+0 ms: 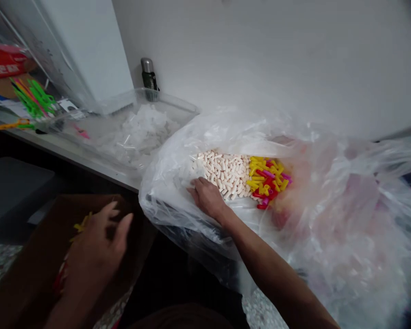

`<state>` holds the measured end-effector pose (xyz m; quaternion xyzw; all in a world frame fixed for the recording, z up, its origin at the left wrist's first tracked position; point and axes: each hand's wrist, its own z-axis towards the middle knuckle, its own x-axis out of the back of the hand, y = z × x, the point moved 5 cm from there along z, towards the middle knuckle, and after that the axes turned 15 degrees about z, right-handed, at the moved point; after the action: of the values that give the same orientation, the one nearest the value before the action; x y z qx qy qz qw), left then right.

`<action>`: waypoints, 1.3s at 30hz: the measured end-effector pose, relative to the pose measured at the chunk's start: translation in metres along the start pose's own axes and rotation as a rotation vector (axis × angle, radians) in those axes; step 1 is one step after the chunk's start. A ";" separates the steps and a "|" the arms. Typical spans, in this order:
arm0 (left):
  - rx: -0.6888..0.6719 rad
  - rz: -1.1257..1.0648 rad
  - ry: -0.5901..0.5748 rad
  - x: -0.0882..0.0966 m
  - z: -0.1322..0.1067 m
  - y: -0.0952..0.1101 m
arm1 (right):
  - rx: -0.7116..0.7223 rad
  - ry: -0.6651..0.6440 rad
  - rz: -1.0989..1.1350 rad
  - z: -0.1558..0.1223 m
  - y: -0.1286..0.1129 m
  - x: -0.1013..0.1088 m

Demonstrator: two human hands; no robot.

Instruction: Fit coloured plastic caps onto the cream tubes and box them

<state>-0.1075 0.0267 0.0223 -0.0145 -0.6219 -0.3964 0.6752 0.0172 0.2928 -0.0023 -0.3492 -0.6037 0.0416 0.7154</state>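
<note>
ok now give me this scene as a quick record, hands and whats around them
left hand: open, over a brown cardboard box
right hand: touching a clear plastic bag
in bag: cream pieces beside yellow and red pieces
behind bag: clear tub, metal flask

A white wall [260, 55] backs a pale counter [30, 139] over what seems terrazzo flooring [260, 310].

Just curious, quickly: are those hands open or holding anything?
Left hand: open, spread, holding nothing visible.
Right hand: curled on a clear plastic bag; cannot tell whether gripping it.
</note>
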 end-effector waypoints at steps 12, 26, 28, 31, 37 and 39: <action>0.012 -0.872 -0.505 -0.108 0.016 0.105 | 0.048 0.100 0.219 -0.071 0.048 0.045; 0.357 -1.423 -0.794 -0.108 0.003 0.123 | 0.038 0.049 -0.116 -0.044 0.071 0.038; 0.365 -1.423 -0.797 -0.112 0.002 0.124 | 0.038 0.100 -0.030 -0.048 0.066 0.035; 0.387 -1.397 -0.737 -0.120 0.003 0.122 | 0.024 0.072 -0.037 -0.051 0.059 0.022; 0.408 -1.390 -0.683 -0.126 0.005 0.116 | -0.095 0.033 -0.047 -0.047 0.062 0.020; 0.412 -1.389 -0.685 -0.124 0.005 0.115 | -0.124 -0.020 -0.052 -0.045 0.064 0.024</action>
<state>-0.0374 0.1726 -0.0279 0.3801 -0.7222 -0.5769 0.0347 0.0868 0.3328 -0.0184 -0.3765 -0.6213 -0.0112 0.6871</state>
